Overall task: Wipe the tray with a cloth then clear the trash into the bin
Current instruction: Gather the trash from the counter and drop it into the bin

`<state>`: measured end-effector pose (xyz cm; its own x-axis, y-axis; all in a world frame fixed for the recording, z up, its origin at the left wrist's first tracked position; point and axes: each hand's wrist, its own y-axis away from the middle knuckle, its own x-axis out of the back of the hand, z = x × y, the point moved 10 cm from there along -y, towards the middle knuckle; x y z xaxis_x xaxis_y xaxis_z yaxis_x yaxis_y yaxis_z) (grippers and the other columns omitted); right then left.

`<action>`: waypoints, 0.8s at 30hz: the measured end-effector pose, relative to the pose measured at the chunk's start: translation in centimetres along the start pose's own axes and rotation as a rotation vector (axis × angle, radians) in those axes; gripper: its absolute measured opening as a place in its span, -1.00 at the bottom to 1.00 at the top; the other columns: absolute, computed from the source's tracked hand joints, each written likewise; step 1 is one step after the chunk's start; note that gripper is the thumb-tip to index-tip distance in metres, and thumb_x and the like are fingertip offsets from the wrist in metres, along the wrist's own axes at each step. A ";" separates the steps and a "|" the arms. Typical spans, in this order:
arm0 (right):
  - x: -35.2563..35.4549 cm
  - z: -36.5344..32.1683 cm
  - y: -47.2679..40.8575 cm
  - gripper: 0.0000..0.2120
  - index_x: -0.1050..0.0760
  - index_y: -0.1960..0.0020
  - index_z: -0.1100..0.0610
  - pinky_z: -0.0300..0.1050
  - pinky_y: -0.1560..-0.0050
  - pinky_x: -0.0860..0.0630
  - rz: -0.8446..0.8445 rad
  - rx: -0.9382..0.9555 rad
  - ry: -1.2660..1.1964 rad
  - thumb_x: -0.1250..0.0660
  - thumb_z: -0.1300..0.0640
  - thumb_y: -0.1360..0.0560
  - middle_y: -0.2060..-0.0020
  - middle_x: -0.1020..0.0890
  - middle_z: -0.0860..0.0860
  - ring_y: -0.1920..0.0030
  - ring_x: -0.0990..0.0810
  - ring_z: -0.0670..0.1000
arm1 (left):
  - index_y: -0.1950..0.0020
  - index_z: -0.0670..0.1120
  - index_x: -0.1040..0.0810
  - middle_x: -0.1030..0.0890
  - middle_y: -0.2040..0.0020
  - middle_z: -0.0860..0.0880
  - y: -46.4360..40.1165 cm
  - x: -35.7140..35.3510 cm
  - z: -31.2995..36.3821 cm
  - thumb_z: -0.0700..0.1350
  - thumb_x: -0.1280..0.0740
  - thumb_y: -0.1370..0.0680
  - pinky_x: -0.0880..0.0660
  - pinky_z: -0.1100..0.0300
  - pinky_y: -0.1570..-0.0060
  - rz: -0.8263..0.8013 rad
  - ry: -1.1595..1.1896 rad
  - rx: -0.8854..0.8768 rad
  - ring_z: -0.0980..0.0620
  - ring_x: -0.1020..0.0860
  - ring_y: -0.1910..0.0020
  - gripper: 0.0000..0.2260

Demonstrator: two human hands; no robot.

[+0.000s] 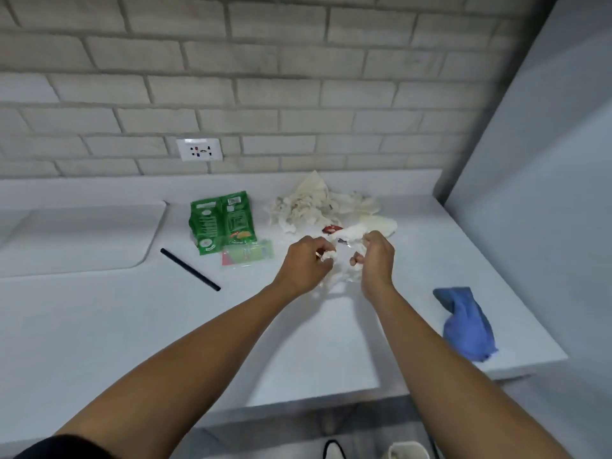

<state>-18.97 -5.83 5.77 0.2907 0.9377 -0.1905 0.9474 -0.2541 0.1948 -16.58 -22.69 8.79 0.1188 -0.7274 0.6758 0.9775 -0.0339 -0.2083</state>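
Two hands, left (306, 265) and right (376, 260), are pinched on crumpled clear wrapper (341, 266), gathered for binning, left of blue cloth (467, 323).

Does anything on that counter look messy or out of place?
Yes. Litter lies scattered on the counter: a crumpled green packet, a black straw and a heap of stained napkins. Both hands hold white scraps. The blue cloth lies bunched near the right edge.

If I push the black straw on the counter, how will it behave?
The black straw is thin and round, so it would probably roll sideways on the smooth white counter. It looks light and likely slides easily. It lies straight, so it is probably fairly stiff.
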 end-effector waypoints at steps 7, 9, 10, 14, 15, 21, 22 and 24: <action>14.7 2.7 8.0 -0.69 -0.48 0.45 -0.01 -0.20 0.52 -0.32 0.299 -0.004 -0.049 -0.28 -0.08 -0.44 0.46 -0.47 0.02 0.47 -0.40 0.01 | 0.00 -0.03 -0.63 -0.60 0.04 0.00 7.6 -10.9 6.6 -0.16 -0.41 -0.51 -0.45 0.33 0.08 -0.289 0.102 -0.127 0.09 -0.57 0.14 -0.91; 20.1 3.1 10.0 -0.74 -0.46 0.39 0.03 -0.21 0.51 -0.32 0.434 0.017 -0.010 -0.30 -0.02 -0.45 0.45 -0.43 0.02 0.45 -0.38 0.01 | -0.01 -0.04 -0.64 -0.61 0.02 -0.01 10.0 -14.5 8.7 -0.17 -0.41 -0.50 -0.49 0.27 0.03 -0.376 0.135 -0.155 0.05 -0.58 0.10 -0.89; 22.6 3.6 11.0 -0.75 -0.45 0.38 0.04 -0.21 0.49 -0.34 0.496 0.016 -0.010 -0.30 0.02 -0.44 0.44 -0.43 0.02 0.43 -0.39 0.00 | -0.01 -0.04 -0.65 -0.62 0.02 -0.02 11.1 -16.2 9.6 -0.17 -0.41 -0.49 -0.51 0.24 0.01 -0.420 0.144 -0.168 0.04 -0.58 0.10 -0.88; 30.6 6.8 14.4 -0.87 -0.51 0.30 0.10 -0.17 0.44 -0.40 0.642 -0.041 -0.052 -0.30 0.14 -0.42 0.38 -0.52 0.05 0.39 -0.46 0.00 | -0.01 -0.06 -0.66 -0.59 0.09 -0.02 15.4 -22.5 11.7 -0.15 -0.42 -0.47 -0.45 0.29 0.14 -0.566 0.136 -0.198 0.05 -0.55 0.15 -0.87; 32.2 7.7 15.0 -0.89 -0.53 0.27 0.12 -0.16 0.45 -0.40 0.660 -0.067 -0.058 -0.29 0.15 -0.42 0.37 -0.53 0.07 0.40 -0.47 0.02 | 0.00 -0.07 -0.66 -0.59 0.10 -0.02 16.3 -24.0 11.8 -0.15 -0.43 -0.47 -0.43 0.27 0.16 -0.588 0.126 -0.196 0.06 -0.54 0.17 -0.87; 39.3 16.2 16.9 -0.85 -0.62 0.19 0.08 -0.15 0.40 -0.46 0.676 -0.299 0.045 -0.29 0.08 -0.44 0.36 -0.61 0.07 0.44 -0.52 0.01 | 0.01 -0.10 -0.67 -0.57 0.20 0.06 20.5 -32.3 9.8 -0.17 -0.45 -0.45 -0.34 0.31 0.25 -0.684 0.056 -0.111 0.13 -0.49 0.26 -0.87; 40.3 17.7 17.0 -0.85 -0.62 0.16 0.10 -0.13 0.35 -0.50 0.669 -0.323 0.065 -0.31 0.06 -0.46 0.33 -0.62 0.07 0.39 -0.56 0.02 | 0.01 -0.08 -0.67 -0.57 0.19 0.06 21.2 -33.8 9.0 -0.17 -0.45 -0.45 -0.36 0.35 0.26 -0.688 0.043 -0.081 0.12 -0.51 0.24 -0.87; 42.3 20.4 16.3 -0.81 -0.59 0.14 0.14 -0.05 0.19 -0.57 0.650 -0.332 0.143 -0.31 0.04 -0.51 0.27 -0.64 0.09 0.24 -0.61 0.07 | -0.01 -0.04 -0.66 -0.60 0.14 0.05 22.3 -37.2 7.3 -0.15 -0.45 -0.47 -0.48 0.32 0.16 -0.707 0.014 -0.025 0.08 -0.55 0.17 -0.87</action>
<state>11.50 24.85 -18.73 0.7369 0.6502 0.1852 0.4931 -0.7043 0.5107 2.06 8.65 -15.86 -0.5451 -0.5345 0.6459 0.8156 -0.5165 0.2608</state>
